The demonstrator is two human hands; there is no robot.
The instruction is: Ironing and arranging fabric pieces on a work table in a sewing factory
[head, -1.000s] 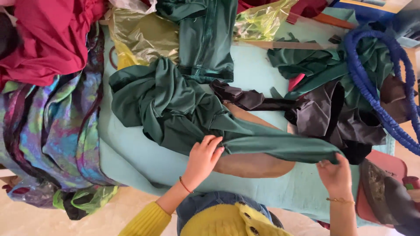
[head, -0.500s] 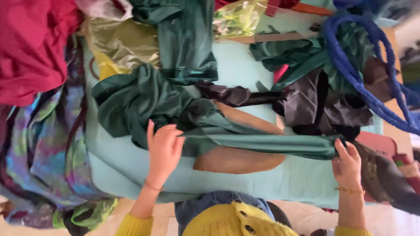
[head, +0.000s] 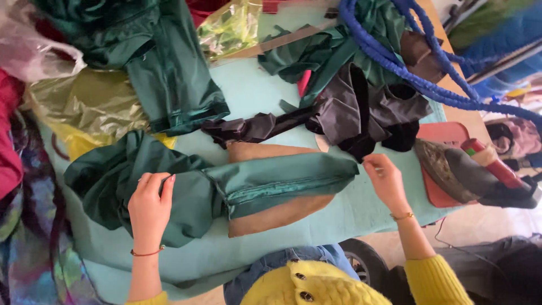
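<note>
Head view, looking down at the work surface. Your left hand (head: 149, 206) lay palm-down on the dark green fabric (head: 226, 186), fingers loosely curled over a fold at the bunched end; it pressed the cloth and did not visibly pinch it. Your right hand (head: 385, 179) hovered just beyond the opposite, narrower end of the same piece, thumb and forefinger drawn close together; whether they held a thread, a pin or nothing could not be told.

The green fabric lay near the middle of the pale teal table cover (head: 361, 209), partly over a tan pattern piece (head: 271, 217). Its long axis ran left to right across your body, from the gathered mass under your left hand to the folded, stitched end beside your right hand. The piece therefore lay between your two hands: the left one rested on it, the right one stood just off its tip, near but seemingly apart.

Behind that tip sat a heap of black fabric (head: 361, 113), and beyond it a blue braided cord (head: 395, 62) looped across the far side. An iron (head: 468, 175) lay on its side on a red mat at your right. More green cloth (head: 169, 79) and a yellowish plastic bag (head: 96, 107) lay at the far left.
</note>
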